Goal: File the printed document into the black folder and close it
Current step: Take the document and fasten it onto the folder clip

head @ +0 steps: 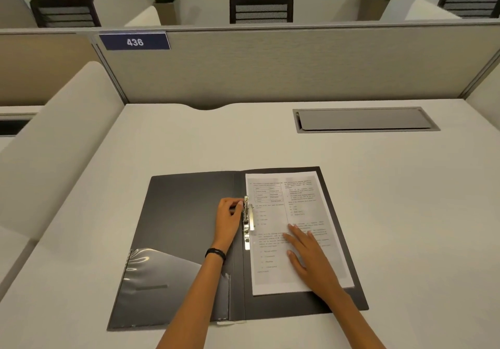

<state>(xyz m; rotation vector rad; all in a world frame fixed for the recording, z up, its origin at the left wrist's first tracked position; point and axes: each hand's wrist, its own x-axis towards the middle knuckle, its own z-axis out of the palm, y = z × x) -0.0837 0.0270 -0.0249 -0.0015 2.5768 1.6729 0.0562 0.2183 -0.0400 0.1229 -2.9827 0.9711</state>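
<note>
The black folder (186,213) lies open and flat on the desk in front of me. The printed document (273,213) rests on the folder's right half, its left edge at the metal clip (248,220) along the spine. My left hand (228,220) is at the clip, fingertips pinched on its lever near the top. My right hand (308,256) lies flat on the lower middle of the page, fingers spread, pressing the sheet down. A clear plastic pocket (162,281) covers the lower part of the folder's left half.
The white desk (405,213) is bounded by a grey partition (270,64) at the back and white side panels (54,145). A grey cable-tray lid (362,119) is set into the desk at back right. Chairs and potted plants stand beyond the partition.
</note>
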